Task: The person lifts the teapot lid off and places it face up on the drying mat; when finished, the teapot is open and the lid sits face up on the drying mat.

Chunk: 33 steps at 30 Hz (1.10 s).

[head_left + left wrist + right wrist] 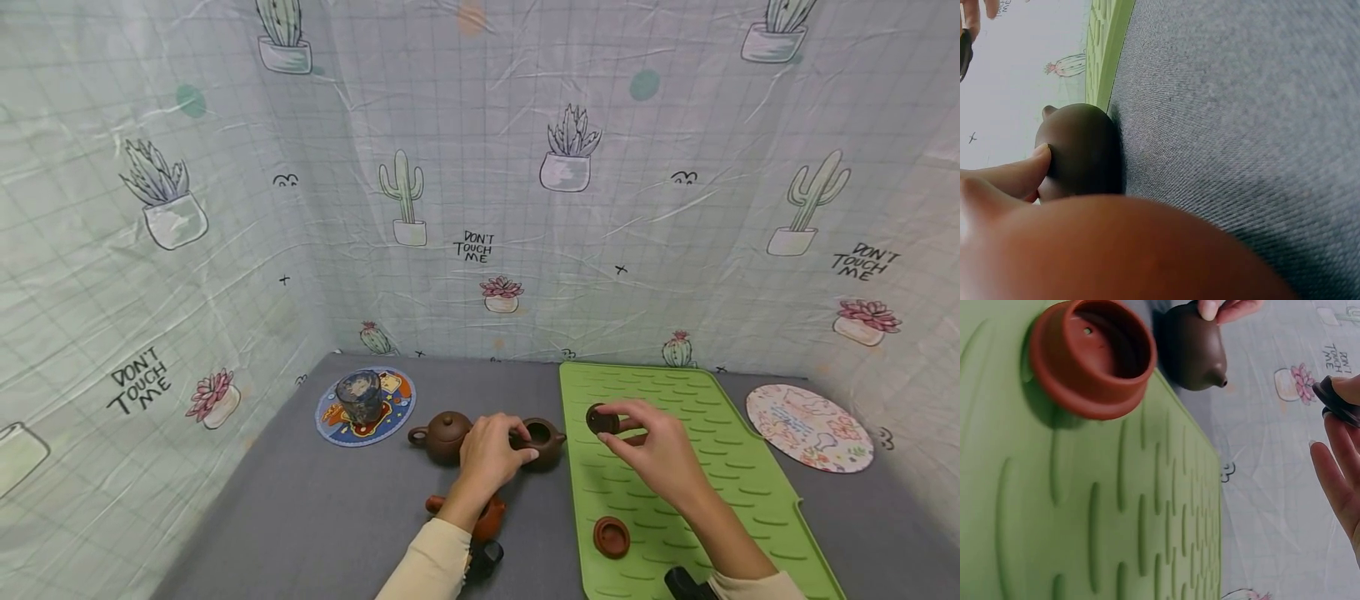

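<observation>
Both grips are busy at the middle of the grey counter point(315, 517). Left hand point(491, 457) curls its fingers around the dark open teapot point(542, 440), thumb pressed to the pot's side; in the left wrist view a fingertip point(1040, 154) lies against the pot's rounded wall point(1082, 153), and the pot stands on the counter just beside the edge of the green mat point(675, 500). Right hand point(652, 450) pinches a small dark lid point(602, 419) between thumb and fingertips, held above the mat, near the teapot's spout but apart from it. From the right wrist view only the lid's edge point(1338, 400) shows in that hand, with the other fingers point(1335, 481) loosely straight.

A second brown teapot point(442, 436) with its lid on stands just left of the left hand. A reddish teapot point(487, 517) sits nearer the person, partly hidden by the left forearm. On the mat lies a reddish lid point(612, 537) turned upside down; the right wrist view shows its hollow inside point(1092, 356). A glass cup point(360, 395) stands on a colourful round coaster point(390, 408) at the far left of the counter, and a pale patterned coaster point(810, 427) lies to the right of the mat. A cactus-printed cloth point(480, 183) forms the backdrop.
</observation>
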Tool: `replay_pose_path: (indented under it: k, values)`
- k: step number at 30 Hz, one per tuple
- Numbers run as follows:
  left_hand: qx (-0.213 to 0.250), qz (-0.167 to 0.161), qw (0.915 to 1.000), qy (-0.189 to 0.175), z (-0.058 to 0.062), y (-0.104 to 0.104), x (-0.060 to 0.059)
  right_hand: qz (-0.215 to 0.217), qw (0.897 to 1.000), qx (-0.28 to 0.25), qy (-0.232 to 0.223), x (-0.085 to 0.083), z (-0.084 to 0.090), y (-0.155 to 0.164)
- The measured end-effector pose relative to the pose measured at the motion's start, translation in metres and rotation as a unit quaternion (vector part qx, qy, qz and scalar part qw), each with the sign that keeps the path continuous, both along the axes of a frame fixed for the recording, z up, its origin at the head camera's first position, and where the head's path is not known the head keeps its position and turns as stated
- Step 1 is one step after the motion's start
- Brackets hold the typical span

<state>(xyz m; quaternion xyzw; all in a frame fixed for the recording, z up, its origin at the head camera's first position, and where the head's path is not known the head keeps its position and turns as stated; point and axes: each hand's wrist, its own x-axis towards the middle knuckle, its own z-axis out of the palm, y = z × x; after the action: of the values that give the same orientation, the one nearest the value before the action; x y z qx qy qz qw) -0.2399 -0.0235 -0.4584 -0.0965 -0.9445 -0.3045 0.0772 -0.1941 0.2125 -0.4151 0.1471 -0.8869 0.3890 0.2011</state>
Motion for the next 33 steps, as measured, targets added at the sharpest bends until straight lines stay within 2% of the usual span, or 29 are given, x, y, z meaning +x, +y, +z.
replay_pose_path:
  k: [21,33]
  values:
    - [-0.003,0.000,1.0000,-0.008,0.002,-0.001,-0.002,-0.014,0.998,0.008,-0.057,0.003,-0.024,0.008]
    - [-0.009,0.004,0.9999,-0.013,0.005,-0.001,-0.002,-0.005,0.998,0.005,-0.056,0.004,-0.032,0.007]
